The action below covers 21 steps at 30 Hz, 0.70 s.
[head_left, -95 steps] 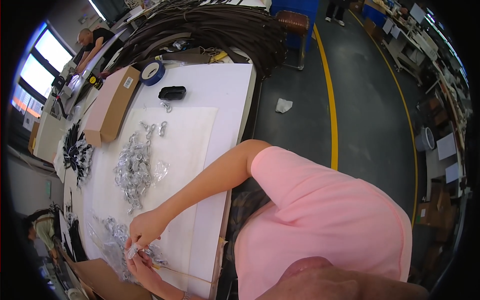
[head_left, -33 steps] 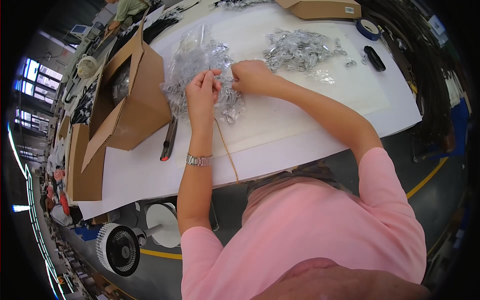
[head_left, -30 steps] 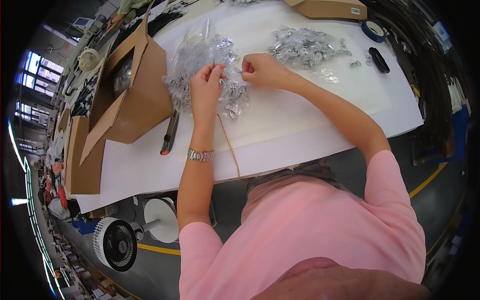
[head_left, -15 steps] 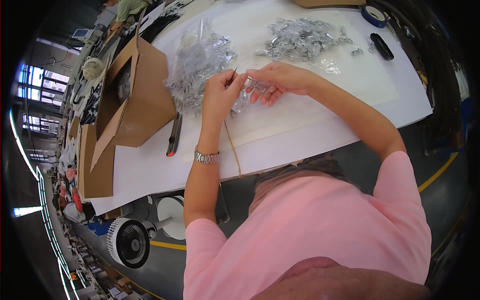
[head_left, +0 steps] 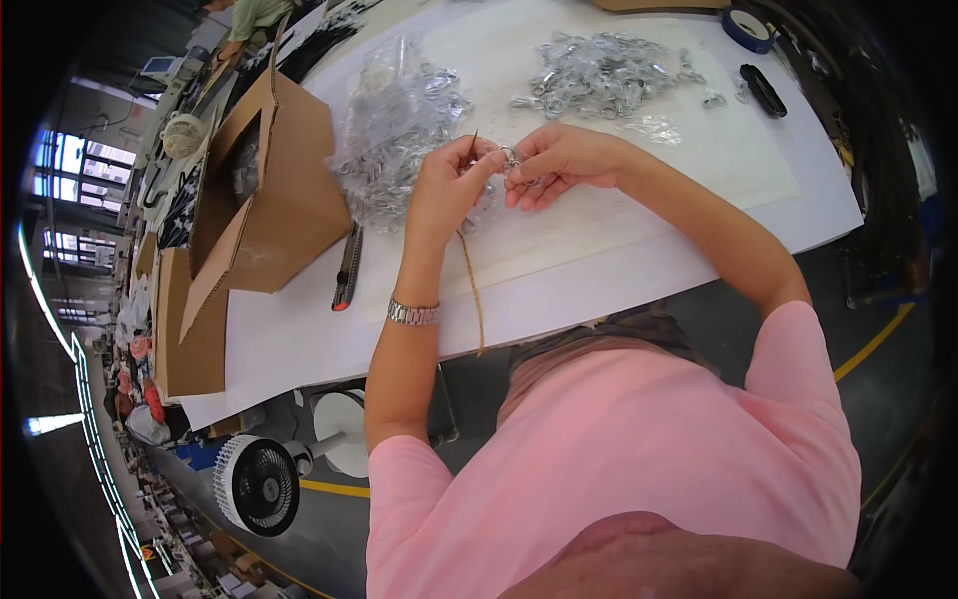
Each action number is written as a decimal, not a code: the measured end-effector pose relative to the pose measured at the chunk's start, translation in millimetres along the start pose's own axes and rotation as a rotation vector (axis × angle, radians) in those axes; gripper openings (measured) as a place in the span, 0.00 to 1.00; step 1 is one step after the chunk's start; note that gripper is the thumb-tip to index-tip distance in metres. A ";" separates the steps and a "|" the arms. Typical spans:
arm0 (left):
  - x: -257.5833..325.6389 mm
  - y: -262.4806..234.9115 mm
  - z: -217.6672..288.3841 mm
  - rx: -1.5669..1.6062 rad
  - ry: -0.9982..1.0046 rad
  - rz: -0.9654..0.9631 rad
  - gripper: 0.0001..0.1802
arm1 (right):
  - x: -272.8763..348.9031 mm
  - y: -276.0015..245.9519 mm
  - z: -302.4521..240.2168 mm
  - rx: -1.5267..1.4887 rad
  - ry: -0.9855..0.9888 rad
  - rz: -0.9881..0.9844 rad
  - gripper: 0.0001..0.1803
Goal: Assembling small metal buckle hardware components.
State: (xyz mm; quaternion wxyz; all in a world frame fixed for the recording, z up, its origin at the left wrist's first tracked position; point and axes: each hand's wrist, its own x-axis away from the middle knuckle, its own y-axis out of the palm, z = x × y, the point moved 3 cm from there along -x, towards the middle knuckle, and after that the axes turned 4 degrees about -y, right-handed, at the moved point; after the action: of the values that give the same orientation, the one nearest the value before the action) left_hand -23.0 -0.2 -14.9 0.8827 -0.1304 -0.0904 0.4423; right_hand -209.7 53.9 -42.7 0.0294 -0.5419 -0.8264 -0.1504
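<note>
My left hand (head_left: 445, 190), with a metal watch (head_left: 413, 312) on its wrist, is closed in a pinch. A thin dark pointed tip (head_left: 475, 140) sticks up past its fingers, and a tan cord (head_left: 471, 285) hangs below it to the table's near edge. Facing it, my right hand (head_left: 574, 162) pinches a small shiny metal clasp (head_left: 511, 158) with a ring, and the two hands nearly meet there. Fingers hide part of the clasp. Behind my left hand lies a heap of metal clasps in clear plastic bags (head_left: 384, 160); farther right is another clasp pile (head_left: 599, 75).
An open cardboard box (head_left: 289, 210) stands left, with a box cutter (head_left: 348, 270) beside it. Blue tape (head_left: 748, 30) and a black oblong object (head_left: 762, 92) lie far right. A fan (head_left: 257, 486) stands below the table (head_left: 619, 260). Another person's arm (head_left: 233, 50) shows far left.
Both hands have shifted slightly right, and the clasp's ring now shows between the fingertips. The hanging cord has swung a little to the right.
</note>
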 end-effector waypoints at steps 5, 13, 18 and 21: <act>4.4 2.4 3.0 -0.290 0.154 0.077 0.10 | 0.4 7.8 -1.9 0.043 0.020 -0.053 0.15; 1.2 7.0 -0.1 0.069 0.070 0.047 0.12 | 6.1 -3.3 -11.2 0.059 -0.064 0.026 0.15; 4.9 15.9 6.1 0.181 -0.012 0.089 0.12 | 0.2 -13.5 -11.1 -0.304 -0.304 0.302 0.14; 6.3 28.3 3.1 0.228 -0.038 0.016 0.13 | -3.1 4.7 -2.4 -0.324 -0.368 0.275 0.17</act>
State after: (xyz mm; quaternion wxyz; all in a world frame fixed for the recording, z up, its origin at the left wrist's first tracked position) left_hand -41.5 21.7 -20.5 0.8865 -0.0216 -0.0551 0.4590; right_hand -204.4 52.2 -40.0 -0.1881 -0.6646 -0.7018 -0.1744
